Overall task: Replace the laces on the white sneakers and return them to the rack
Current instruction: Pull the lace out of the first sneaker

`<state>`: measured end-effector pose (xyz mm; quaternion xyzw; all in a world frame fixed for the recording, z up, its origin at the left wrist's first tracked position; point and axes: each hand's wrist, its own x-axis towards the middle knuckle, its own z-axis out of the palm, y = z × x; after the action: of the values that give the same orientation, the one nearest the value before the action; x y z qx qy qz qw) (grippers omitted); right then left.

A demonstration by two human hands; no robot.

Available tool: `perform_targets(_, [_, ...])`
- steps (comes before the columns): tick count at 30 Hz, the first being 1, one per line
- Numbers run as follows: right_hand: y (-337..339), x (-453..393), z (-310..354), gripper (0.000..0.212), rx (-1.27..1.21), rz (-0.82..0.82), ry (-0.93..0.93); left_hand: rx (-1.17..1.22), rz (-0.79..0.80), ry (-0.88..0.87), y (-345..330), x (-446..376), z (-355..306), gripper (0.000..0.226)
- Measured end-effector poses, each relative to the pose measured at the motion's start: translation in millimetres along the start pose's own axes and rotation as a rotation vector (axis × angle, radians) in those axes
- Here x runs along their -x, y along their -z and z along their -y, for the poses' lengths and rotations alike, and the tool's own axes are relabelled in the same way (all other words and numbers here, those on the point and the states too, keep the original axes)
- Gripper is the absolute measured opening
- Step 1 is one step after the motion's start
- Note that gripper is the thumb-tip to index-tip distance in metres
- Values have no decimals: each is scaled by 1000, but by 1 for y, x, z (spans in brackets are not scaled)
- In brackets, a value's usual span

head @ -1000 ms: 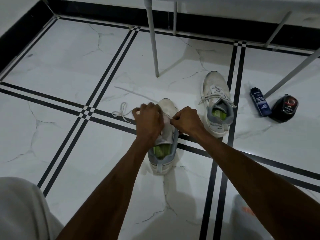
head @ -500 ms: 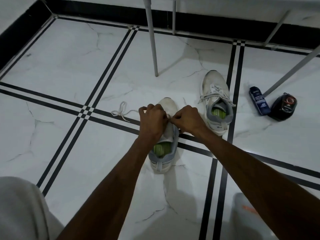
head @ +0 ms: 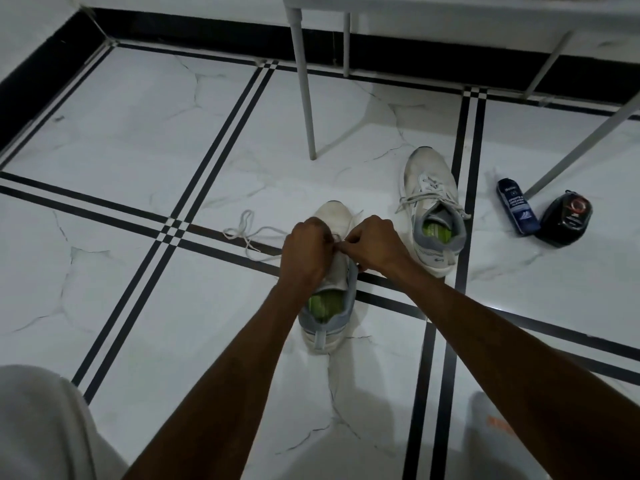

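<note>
- Reaching forward and down, both bare forearms stretch from the near edge of the view and meet over the middle of the near sneaker.
- Left hand sits on the shoe's left side, knuckles up, fingers curled and pinching a thin lace at the eyelets.
- Right hand comes in from the right, fingers curled too, thumb and forefinger pinching the same lace just beside the left hand; the two hands almost touch.
- Near sneaker stands on the floor across a black double stripe, toe pointing away toward the wall, heel toward the person; its upper is white, the collar grey-blue, the insole bright green. How far it is laced I cannot tell, since the hands hide the eyelets.
- Loose end of lace lies in loops on the floor to the left of the shoe, trailing under the left hand.
- Second sneaker rests to the right and a little farther off, beside another black stripe, toe also away; it is laced, with ends hanging off both sides, and shows the same green insole.
- Blue bottle lies flat farther right, touching or nearly touching a black rounded container.
- White table legs stand near the far edge of the floor, by the black skirting.
</note>
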<state>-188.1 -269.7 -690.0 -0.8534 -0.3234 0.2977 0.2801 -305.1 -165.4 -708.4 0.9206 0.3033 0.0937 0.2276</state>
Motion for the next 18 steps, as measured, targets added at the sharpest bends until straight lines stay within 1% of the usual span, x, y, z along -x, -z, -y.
perform_targets(1, [-1, 0, -2, 32, -12, 10, -8, -27, -37, -5, 0, 2, -2, 11])
perform_targets(2, [-2, 0, -5, 27, -33, 10, -27, -10, -99, 31, 1, 4, -1, 12])
perform_targets(3, [-2, 0, -7, 22, -49, 4, -47, 39, -227, 131, 7, 4, 3, 14])
perform_targets(5, [-1, 1, -9, 20, -51, -14, -64, 213, -569, 528, 34, -5, 22, 22])
perform_targets(6, [0, 1, -10, 19, -51, -25, -68, 285, -672, 687, 47, -10, 36, 23])
perform_targets(7, [0, 1, -12, 17, -60, -28, -71, 273, -680, 755, 56, -12, 46, 24])
perform_targets(8, [1, 1, -11, 15, -79, -22, -80, 238, -622, 756, 62, -11, 49, 29])
perform_targets(9, [1, 1, -10, 14, -97, -15, -83, 204, -532, 726, 63, -10, 44, 42])
perform_targets(10, [1, 1, -9, 14, -99, -14, -89, 205, -479, 667, 59, -5, 35, 55])
perform_targets(11, [0, 0, -7, 17, -80, -30, -89, 220, -471, 582, 52, 1, 23, 61])
perform_targets(12, [1, 1, -5, 23, -32, -60, -78, 244, -475, 498, 43, 7, 13, 56])
perform_targets(13, [-1, 0, -3, 30, 38, -90, -44, 277, -456, 431, 35, 14, 1, 45])
perform_targets(15, [-8, -3, 0, 41, 114, -92, 87, 299, -298, 342, 22, 25, -13, 28])
perform_targets(17, [-15, -9, 5, 41, 93, -27, 181, 267, -142, 278, 12, 32, -16, 26])
perform_targets(18, [-18, -13, 6, 38, 117, 11, 206, 255, -106, 260, 8, 33, -14, 25])
